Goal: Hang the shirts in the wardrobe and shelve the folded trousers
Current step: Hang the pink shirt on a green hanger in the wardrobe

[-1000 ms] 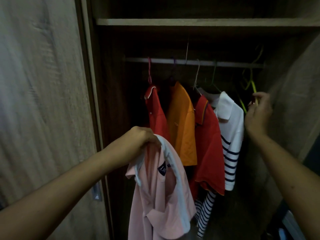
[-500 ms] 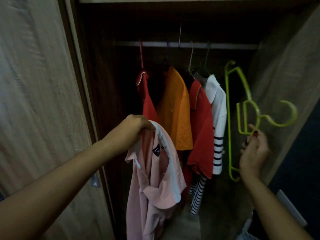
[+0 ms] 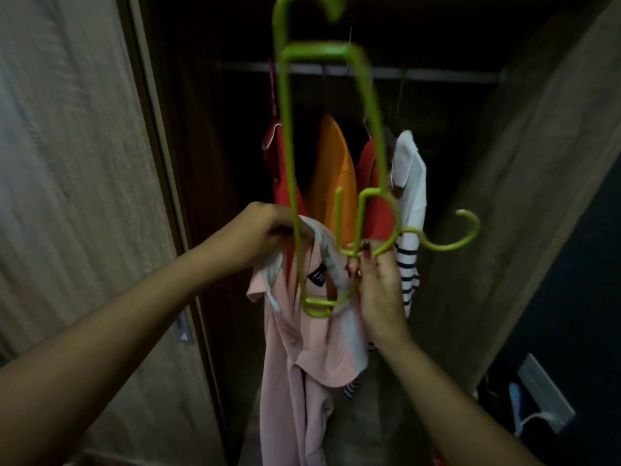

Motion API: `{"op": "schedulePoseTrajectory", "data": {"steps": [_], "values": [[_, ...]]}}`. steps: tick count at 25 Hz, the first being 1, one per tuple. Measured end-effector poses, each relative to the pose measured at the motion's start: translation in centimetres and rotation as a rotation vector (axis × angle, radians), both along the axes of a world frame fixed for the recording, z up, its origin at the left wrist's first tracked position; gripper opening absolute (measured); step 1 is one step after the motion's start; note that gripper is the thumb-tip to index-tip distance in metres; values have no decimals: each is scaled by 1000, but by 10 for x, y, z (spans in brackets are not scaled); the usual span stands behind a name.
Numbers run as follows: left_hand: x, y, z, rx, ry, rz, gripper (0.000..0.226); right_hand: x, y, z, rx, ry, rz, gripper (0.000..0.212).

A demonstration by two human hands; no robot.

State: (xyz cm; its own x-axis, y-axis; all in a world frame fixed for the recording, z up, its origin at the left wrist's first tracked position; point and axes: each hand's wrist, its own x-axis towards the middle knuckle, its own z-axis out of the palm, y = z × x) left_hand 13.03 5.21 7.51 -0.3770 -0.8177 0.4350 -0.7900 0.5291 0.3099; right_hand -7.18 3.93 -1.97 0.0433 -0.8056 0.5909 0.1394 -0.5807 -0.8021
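Note:
My left hand (image 3: 258, 233) grips the white collar of a pink polo shirt (image 3: 302, 351), which hangs down in front of the open wardrobe. My right hand (image 3: 376, 280) pinches a lime green plastic hanger (image 3: 289, 156) near its neck, holding it turned on end. The hanger's lower end sits inside the shirt's collar opening, and its hook points right. Behind them, a red shirt (image 3: 279, 176), an orange shirt (image 3: 336, 176), another red shirt (image 3: 373, 196) and a white shirt with dark stripes (image 3: 410, 196) hang from the rail (image 3: 437, 75). No folded trousers are in view.
A wood-grain sliding door (image 3: 74, 196) fills the left side. The wardrobe's side panel (image 3: 537, 183) stands on the right. A white socket with a plugged cable (image 3: 544, 395) sits at the lower right on a dark wall.
My right hand took the green hanger off the rail and brought it left and down to the pink shirt's collar. My left hand keeps holding the shirt.

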Motion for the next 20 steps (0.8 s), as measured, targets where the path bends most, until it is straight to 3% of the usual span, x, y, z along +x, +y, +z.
{"op": "schedulePoseTrajectory", "data": {"steps": [4, 6, 9, 13, 16, 20], "values": [[33, 34, 29, 198, 261, -103, 52, -20, -36, -46, -3, 326, -114, 29], [54, 36, 32, 231, 180, -107, 43, -32, -50, -52, 20, 486, -122, 30], [78, 27, 18, 196, -72, 56, 33, -48, -59, -41, -45, 733, -92, 19], [86, 22, -13, 170, -449, 176, 34, -63, -67, -34, -233, 1046, -103, 31], [76, 23, -22, 190, -429, 173, 36, -63, -66, -32, -236, 1210, -71, 29], [54, 19, -30, 204, -325, 78, 42, -42, -48, -13, -398, 1131, -155, 19]]}}
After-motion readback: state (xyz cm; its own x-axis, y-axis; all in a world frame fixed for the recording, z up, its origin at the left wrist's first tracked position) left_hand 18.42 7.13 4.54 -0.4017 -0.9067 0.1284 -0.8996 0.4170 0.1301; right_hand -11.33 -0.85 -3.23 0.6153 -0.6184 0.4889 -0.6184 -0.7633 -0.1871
